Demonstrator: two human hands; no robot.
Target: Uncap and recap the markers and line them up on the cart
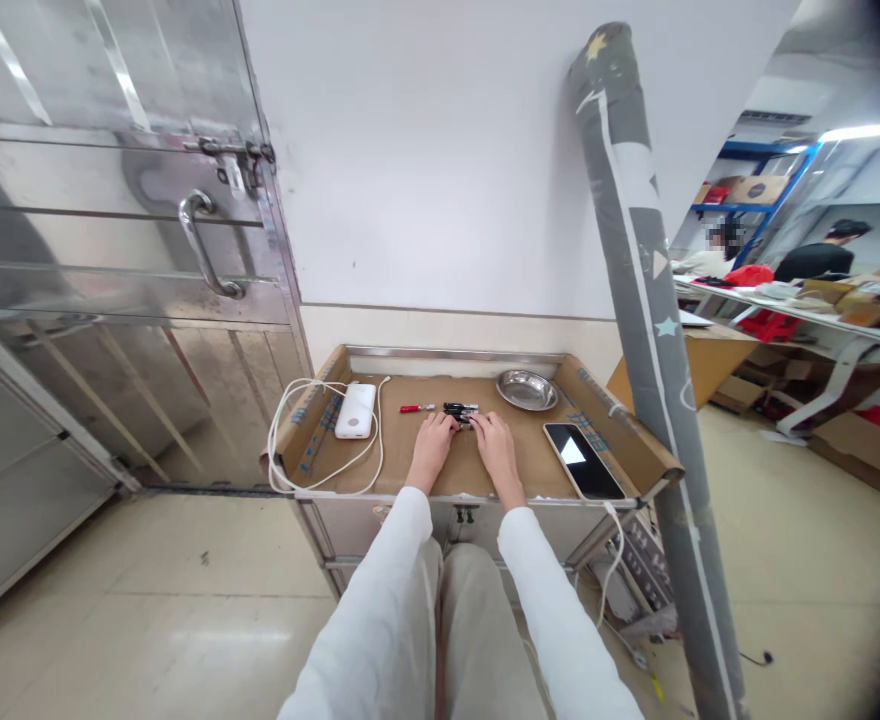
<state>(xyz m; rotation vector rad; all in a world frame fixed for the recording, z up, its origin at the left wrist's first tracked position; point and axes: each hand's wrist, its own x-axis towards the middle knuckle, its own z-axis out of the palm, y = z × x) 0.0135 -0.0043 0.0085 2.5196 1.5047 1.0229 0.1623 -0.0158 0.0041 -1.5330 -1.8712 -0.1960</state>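
On the cardboard-lined tabletop, several short black stick-like items lie side by side; their exact kind is too small to make out. My left hand reaches them from the left, fingers curled and tips on the end of the nearest one. From the other side my right hand pinches at the same black item, its fingertips close to the left ones. Both hands partly hide it. Just left of the group lies a slim red item with a silvery end.
A white power bank with a looped white cable sits at left. A round metal dish stands back right, above a phone. A tall grey patterned roll leans on the wall at right. Two people sit farther off at right.
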